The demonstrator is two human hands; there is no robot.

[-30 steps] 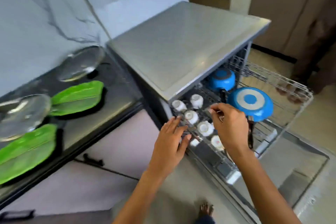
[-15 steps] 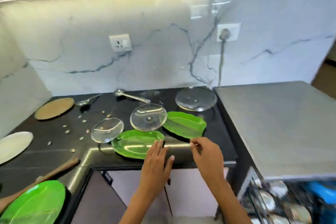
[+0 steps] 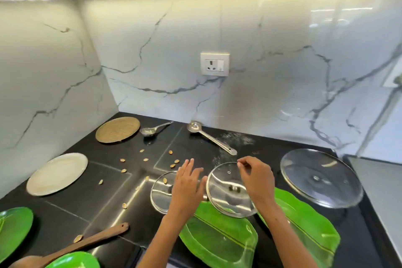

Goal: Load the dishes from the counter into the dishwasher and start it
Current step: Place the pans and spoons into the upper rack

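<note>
On the black counter (image 3: 108,202) a small glass lid (image 3: 159,193) lies flat, and my left hand (image 3: 188,183) hovers over its right side with straight fingers. A medium glass lid (image 3: 226,191) leans tilted on a green leaf-shaped plate (image 3: 219,241). My right hand (image 3: 257,179) is above that lid, thumb and forefinger brought together at its far rim; whether they grip it is unclear. A second leaf plate (image 3: 304,230) and a large glass lid (image 3: 319,178) lie to the right.
Further dishes: a white plate (image 3: 57,173), a round brown mat (image 3: 117,129), a small spoon (image 3: 152,130), a steel ladle (image 3: 211,137), a wooden spatula (image 3: 91,239), green plates (image 3: 13,226) at the left edge. Seeds are scattered about. The dishwasher's grey top (image 3: 385,185) is at the right.
My view swung from the open dishwasher rack to the counter. Both hands left the rack and moved forward over the glass lids.
</note>
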